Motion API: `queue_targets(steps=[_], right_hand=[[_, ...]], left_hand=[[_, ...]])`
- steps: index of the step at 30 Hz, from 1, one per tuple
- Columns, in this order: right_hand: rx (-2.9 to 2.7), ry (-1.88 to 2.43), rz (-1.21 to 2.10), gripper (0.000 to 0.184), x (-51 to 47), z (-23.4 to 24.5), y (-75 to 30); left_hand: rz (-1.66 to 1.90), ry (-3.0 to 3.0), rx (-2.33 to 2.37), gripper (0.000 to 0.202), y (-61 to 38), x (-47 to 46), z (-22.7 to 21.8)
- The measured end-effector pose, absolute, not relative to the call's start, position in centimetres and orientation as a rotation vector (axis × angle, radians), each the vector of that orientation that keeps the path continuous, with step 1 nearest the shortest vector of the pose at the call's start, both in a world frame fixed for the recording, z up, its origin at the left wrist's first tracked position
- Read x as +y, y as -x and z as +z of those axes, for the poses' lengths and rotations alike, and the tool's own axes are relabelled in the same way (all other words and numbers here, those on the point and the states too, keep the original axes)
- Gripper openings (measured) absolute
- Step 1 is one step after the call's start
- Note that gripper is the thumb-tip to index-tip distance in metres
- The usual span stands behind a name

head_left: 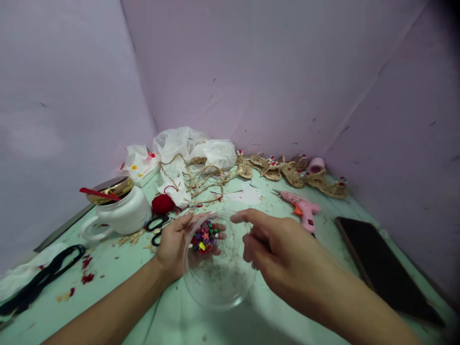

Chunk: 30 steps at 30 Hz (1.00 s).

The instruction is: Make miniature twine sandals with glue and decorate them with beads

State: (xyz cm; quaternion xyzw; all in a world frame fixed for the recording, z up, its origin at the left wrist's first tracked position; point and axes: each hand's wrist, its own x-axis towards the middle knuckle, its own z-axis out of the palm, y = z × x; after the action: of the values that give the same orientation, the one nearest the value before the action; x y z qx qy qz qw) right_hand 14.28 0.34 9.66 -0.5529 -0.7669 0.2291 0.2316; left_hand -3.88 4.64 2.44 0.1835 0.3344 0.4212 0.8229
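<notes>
A clear plastic cup (223, 287) is tilted toward me, its round mouth facing the camera. Small colourful beads (204, 237), some star-shaped, lie together at its far left side. My left hand (176, 247) holds the cup from the left, with fingers showing through the clear plastic behind it. At the cup's upper right is my right hand (269, 239), its index finger stretched toward the far rim and the other fingers bent. I see nothing held in it, and its thumb is hidden. Whether it touches the rim is unclear.
A white mug (125, 211), red yarn (163, 204) and black-handled scissors (156, 225) are on the left. Behind lie twine (204, 179), white plastic bags (194, 146) and woven twine pieces (272, 171). A pink glue gun (304, 208) and a dark phone (384, 268) are on the right.
</notes>
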Motion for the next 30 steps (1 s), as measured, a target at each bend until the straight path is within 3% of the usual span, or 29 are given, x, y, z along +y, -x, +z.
queue_targets(steps=[8, 17, 30], right_hand=[[-2.21, 1.469, 0.06, 0.031, 0.3, 9.8, -14.3], [-1.704, 1.313, 0.06, 0.01, -0.9, 11.8, -15.1], [-1.832, 1.296, 0.446, 0.016, -1.6, 12.2, -14.6]], left_hand=[[0.72, -0.581, 0.66, 0.045, 4.1, 4.8, 1.0], [0.846, -0.532, 0.73, 0.038, 3.7, 4.9, 1.1], [0.862, -0.479, 0.702, 0.036, 3.7, 5.0, 1.1]])
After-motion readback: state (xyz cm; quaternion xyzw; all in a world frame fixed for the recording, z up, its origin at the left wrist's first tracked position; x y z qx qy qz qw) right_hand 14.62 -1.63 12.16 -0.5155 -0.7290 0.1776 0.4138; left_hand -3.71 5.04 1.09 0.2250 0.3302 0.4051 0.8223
